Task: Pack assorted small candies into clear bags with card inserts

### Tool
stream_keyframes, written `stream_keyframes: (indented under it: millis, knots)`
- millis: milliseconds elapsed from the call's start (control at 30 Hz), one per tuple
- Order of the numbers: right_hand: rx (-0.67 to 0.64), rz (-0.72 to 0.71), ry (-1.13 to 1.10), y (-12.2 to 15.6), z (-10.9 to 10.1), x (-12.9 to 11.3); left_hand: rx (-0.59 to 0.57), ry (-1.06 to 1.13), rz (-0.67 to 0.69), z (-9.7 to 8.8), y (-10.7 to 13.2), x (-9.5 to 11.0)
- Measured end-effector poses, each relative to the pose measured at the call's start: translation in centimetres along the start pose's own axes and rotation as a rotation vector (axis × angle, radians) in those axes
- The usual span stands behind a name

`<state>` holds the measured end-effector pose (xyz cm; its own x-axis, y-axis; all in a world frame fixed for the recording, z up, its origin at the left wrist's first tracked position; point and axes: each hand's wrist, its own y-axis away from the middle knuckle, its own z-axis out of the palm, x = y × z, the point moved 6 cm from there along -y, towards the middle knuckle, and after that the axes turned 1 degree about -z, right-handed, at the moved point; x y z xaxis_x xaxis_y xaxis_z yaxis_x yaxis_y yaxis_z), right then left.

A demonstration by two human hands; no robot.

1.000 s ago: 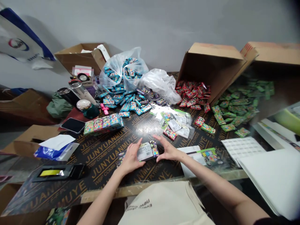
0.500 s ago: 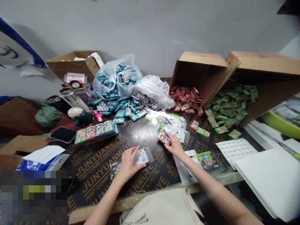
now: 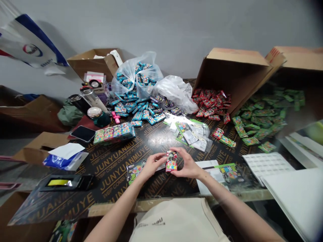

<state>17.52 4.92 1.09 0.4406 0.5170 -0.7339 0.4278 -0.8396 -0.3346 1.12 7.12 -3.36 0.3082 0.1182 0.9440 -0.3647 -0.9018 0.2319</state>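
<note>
**Edges, covers and blur**

The small multicoloured packet [image 3: 171, 161] is partly covered by the left grip [image 3: 152, 164] and the right grip [image 3: 188, 165], and its print is too small to read. The green packets [image 3: 264, 114] on the right are hazy and blurred. The cardboard box [image 3: 300, 58] runs off the right edge. The canvas tote bag [image 3: 176, 223] is cut by the bottom edge, its lettering barely legible. The printed white sheet [image 3: 31, 43] runs off the left edge.

Left hand [image 3: 152, 165] and right hand [image 3: 187, 167] grip a small multicoloured packet [image 3: 171, 161] upright above the black plywood tabletop [image 3: 113, 174]; blue packets [image 3: 133, 112], red packets [image 3: 210, 104], green packets [image 3: 262, 116] heaped beyond.
</note>
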Motion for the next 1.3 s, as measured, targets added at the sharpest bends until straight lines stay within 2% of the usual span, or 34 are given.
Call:
stream_keyframes:
  millis: [100,133,200,300,433,500,600,633,733,767,800,867,933,967,1000,1067,1100,1167,1233,1300]
  knots:
    - [0.009,-0.008,0.117,0.2,0.8,2.0,0.100,-0.606,0.177,-2.0,0.9,-0.7]
    - [0.001,-0.004,0.149,0.2,1.2,2.6,0.089,-0.753,0.195,-2.2,1.1,-1.2]
    - [-0.019,0.007,0.184,0.2,1.9,3.3,0.056,-0.891,0.215,-2.3,1.6,-2.1]
    - [-0.091,0.004,0.124,0.0,2.7,3.2,0.055,-0.868,0.267,-2.1,2.1,-1.9]
    - [-0.224,-0.035,-0.076,-0.2,2.8,2.3,0.010,-0.773,0.322,-1.7,2.5,-1.0]
    - [-0.176,-0.006,-0.077,-0.2,2.3,2.3,0.019,-0.751,0.339,-1.7,2.3,-0.7]
    - [0.021,0.122,0.034,0.2,1.4,2.7,0.106,-0.730,0.322,-2.2,1.5,-0.6]
    - [0.029,0.147,0.046,0.4,1.5,2.8,0.124,-0.730,0.315,-2.1,1.2,-0.6]
    - [-0.079,0.144,0.036,0.4,1.4,3.4,0.106,-0.758,0.318,-1.4,0.2,-0.6]
    - [-0.055,0.156,0.076,0.4,0.3,4.2,0.091,-0.774,0.320,-1.1,0.0,-0.7]
    - [0.027,0.197,0.155,0.5,-1.6,5.4,0.076,-0.791,0.320,-0.9,-0.1,-0.8]
    - [0.303,0.367,0.394,1.7,-7.3,8.6,0.058,-0.832,0.313,-0.8,-0.2,-1.6]
    - [0.515,0.631,0.636,4.3,-13.4,12.0,0.045,-0.883,0.314,-1.1,-0.1,-2.6]
    - [0.575,0.770,0.704,5.9,-16.0,13.6,0.039,-0.905,0.317,-1.3,-0.1,-3.2]
    - [0.582,0.884,0.704,7.5,-17.9,15.0,0.036,-0.921,0.319,-1.5,-0.1,-3.6]
    - [0.559,0.988,0.668,9.7,-20.1,16.4,0.071,-0.924,0.316,-1.8,-0.3,-4.0]
    - [0.544,0.982,0.645,10.2,-20.3,16.4,0.111,-0.903,0.312,-1.8,-0.5,-3.8]
    - [0.520,0.833,0.554,9.6,-19.0,14.7,0.200,-0.788,0.306,-1.6,-0.7,-2.5]
    - [0.402,0.581,0.358,7.3,-15.4,11.6,0.251,-0.592,0.310,-0.7,-0.8,-0.3]
    - [0.183,0.355,0.122,4.5,-10.7,7.8,0.240,-0.426,0.334,0.9,-0.6,2.3]
